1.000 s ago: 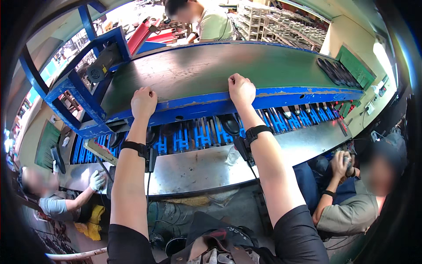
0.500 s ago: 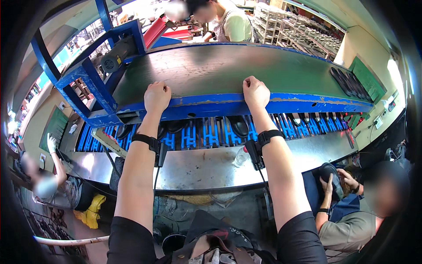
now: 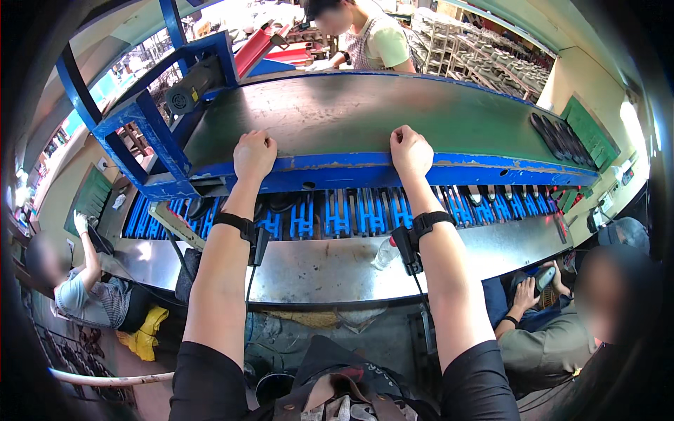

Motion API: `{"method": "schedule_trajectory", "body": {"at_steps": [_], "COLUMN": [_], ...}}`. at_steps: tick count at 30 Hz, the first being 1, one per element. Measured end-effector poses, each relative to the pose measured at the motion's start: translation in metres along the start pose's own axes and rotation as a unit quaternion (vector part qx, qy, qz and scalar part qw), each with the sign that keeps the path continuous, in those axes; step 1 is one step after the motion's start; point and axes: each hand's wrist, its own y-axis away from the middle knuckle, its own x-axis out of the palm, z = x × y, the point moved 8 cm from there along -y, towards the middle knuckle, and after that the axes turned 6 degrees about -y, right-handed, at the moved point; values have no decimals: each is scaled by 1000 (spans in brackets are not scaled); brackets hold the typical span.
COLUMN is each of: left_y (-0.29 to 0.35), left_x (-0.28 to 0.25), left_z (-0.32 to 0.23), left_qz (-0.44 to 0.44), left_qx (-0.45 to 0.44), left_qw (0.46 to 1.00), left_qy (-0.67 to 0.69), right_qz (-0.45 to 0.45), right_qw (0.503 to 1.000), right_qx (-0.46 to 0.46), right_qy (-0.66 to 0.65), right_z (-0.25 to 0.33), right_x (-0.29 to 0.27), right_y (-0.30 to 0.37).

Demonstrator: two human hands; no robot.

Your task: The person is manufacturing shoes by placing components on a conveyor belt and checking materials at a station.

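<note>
Both my fists rest at the near edge of a dark green conveyor belt [image 3: 337, 116] framed in blue metal. My left hand [image 3: 255, 156] is closed, its fingers curled inward, with no object showing in it. To its right, a forearm's gap apart, my right hand [image 3: 411, 151] is curled into a fist too, and nothing shows in it. A black strap with a small device sits on each forearm. Under the wrists runs a lower line of blue prongs [image 3: 337, 214], where a few dark shoes [image 3: 282, 202] partly show. Several black shoes [image 3: 558, 137] lie at the belt's right end.
A steel ledge [image 3: 316, 270] lies below my forearms, with a clear bottle [image 3: 385, 252] on it. A motor [image 3: 184, 97] sits in the blue frame at left. People work at far side, left and right; the right one holds a shoe [image 3: 545, 277]. Shelves [image 3: 484, 52] stand behind.
My fists stay put on the belt edge. A dark shoe beside my right wrist on the lower prongs is no longer visible. The person at right has turned the shoe and shifted.
</note>
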Motion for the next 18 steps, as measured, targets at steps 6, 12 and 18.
{"method": "schedule_trajectory", "body": {"at_steps": [6,12,18], "left_y": [2,2,0], "left_x": [-12,-5,2], "left_z": [-4,-1,-3], "left_qz": [-84,-64,-20], "left_qx": [21,32,23], "left_qw": [996,997,1000], "left_qy": [24,7,5], "right_qz": [3,-26,-50], "right_qw": [1000,999,998], "right_qx": [-7,-42,-48], "right_qy": [6,10,-3], "right_z": [0,1,-1], "right_x": [0,3,0], "right_y": [0,0,0]}}
